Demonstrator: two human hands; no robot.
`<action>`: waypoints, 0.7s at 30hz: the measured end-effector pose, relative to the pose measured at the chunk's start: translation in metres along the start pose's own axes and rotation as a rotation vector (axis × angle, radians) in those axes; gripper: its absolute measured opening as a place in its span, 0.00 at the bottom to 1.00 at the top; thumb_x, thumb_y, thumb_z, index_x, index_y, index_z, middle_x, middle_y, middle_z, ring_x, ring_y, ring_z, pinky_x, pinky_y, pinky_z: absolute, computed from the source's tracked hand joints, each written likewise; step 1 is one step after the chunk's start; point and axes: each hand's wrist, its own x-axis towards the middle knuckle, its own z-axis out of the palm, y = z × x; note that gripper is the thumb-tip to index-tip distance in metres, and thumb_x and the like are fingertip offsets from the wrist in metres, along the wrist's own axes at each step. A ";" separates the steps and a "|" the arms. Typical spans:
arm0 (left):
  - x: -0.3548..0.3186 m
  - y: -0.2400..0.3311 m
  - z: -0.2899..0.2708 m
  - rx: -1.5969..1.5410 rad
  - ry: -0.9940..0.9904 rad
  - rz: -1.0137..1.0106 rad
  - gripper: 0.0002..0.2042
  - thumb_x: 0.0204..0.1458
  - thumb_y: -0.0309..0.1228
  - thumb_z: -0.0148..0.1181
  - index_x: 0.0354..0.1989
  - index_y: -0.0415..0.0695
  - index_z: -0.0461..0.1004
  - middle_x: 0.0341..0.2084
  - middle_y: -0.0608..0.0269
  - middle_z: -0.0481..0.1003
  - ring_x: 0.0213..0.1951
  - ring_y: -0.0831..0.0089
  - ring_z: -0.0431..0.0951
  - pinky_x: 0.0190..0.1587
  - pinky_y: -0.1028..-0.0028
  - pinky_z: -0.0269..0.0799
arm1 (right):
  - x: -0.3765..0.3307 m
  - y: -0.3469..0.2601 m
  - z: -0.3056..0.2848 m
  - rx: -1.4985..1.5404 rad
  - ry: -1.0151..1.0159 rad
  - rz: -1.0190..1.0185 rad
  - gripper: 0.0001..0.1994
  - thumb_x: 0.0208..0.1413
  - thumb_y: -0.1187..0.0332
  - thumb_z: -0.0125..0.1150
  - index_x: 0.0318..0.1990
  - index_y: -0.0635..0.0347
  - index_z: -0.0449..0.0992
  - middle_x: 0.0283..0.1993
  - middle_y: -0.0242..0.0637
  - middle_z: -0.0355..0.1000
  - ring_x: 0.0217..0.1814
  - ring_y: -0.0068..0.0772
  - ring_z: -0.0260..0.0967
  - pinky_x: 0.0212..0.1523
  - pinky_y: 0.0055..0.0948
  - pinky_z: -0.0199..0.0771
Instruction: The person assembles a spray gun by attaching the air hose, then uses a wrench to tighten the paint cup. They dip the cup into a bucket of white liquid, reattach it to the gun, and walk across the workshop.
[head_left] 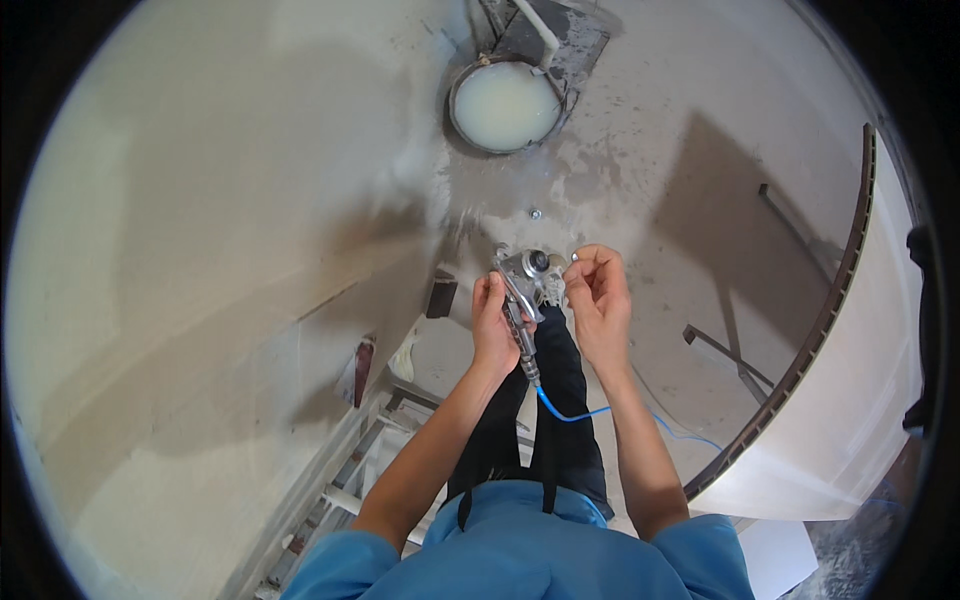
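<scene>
My left hand is wrapped round the grip of a silver metal spray gun, which has a round black-centred fitting at its upper end. From the bottom of the gun's handle runs a thin blue air hose, passing under my right forearm. Just right of the gun, my right hand is raised with thumb and forefinger pinched together. A tiny shiny metal piece shows at those fingertips; its exact kind is too small to tell. My right hand is apart from the gun.
Ahead stands a round bucket of milky liquid, beside a dark stained board. A small metal piece lies on the stained floor. On the right is a large curved panel near metal legs; a pale slanted surface fills the left.
</scene>
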 end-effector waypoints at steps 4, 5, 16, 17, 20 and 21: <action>0.063 -0.014 0.007 -0.087 0.154 0.048 0.13 0.67 0.40 0.62 0.44 0.50 0.64 0.31 0.68 0.74 0.27 0.76 0.76 0.25 0.74 0.70 | 0.050 0.033 -0.005 -0.403 -0.164 -0.046 0.21 0.57 0.66 0.67 0.56 0.63 0.74 0.48 0.45 0.77 0.49 0.44 0.75 0.50 0.39 0.76; 0.080 -0.014 0.006 -0.079 0.206 0.039 0.14 0.65 0.38 0.64 0.45 0.50 0.63 0.31 0.68 0.75 0.27 0.76 0.76 0.26 0.73 0.70 | 0.060 0.043 -0.001 -0.505 -0.236 -0.061 0.25 0.53 0.66 0.71 0.57 0.63 0.74 0.51 0.49 0.78 0.54 0.52 0.76 0.54 0.44 0.76; 0.234 -0.045 0.021 0.481 -0.144 0.235 0.13 0.60 0.30 0.67 0.49 0.43 0.72 0.43 0.65 0.77 0.46 0.77 0.76 0.52 0.70 0.73 | 0.176 0.207 0.015 -0.559 -0.268 0.123 0.46 0.46 0.74 0.68 0.76 0.53 0.55 0.65 0.55 0.71 0.60 0.58 0.74 0.56 0.46 0.76; 0.245 -0.047 0.017 0.577 -0.248 0.136 0.13 0.59 0.31 0.68 0.49 0.42 0.73 0.43 0.64 0.77 0.47 0.77 0.76 0.53 0.72 0.72 | 0.181 0.220 0.007 -0.549 -0.208 0.179 0.44 0.47 0.73 0.67 0.75 0.52 0.57 0.58 0.53 0.75 0.56 0.57 0.76 0.53 0.45 0.77; 0.303 -0.051 0.012 0.658 -0.448 0.125 0.17 0.59 0.37 0.69 0.50 0.41 0.74 0.43 0.64 0.78 0.47 0.78 0.76 0.55 0.75 0.68 | 0.210 0.257 -0.023 -0.457 -0.074 0.263 0.37 0.52 0.72 0.66 0.72 0.54 0.62 0.46 0.52 0.80 0.49 0.56 0.79 0.48 0.44 0.77; 0.314 -0.054 0.008 0.679 -0.461 0.115 0.19 0.58 0.39 0.70 0.51 0.41 0.74 0.43 0.65 0.78 0.47 0.78 0.76 0.55 0.75 0.67 | 0.211 0.266 -0.031 -0.418 -0.022 0.294 0.35 0.53 0.71 0.65 0.71 0.55 0.64 0.44 0.52 0.80 0.47 0.57 0.79 0.47 0.44 0.76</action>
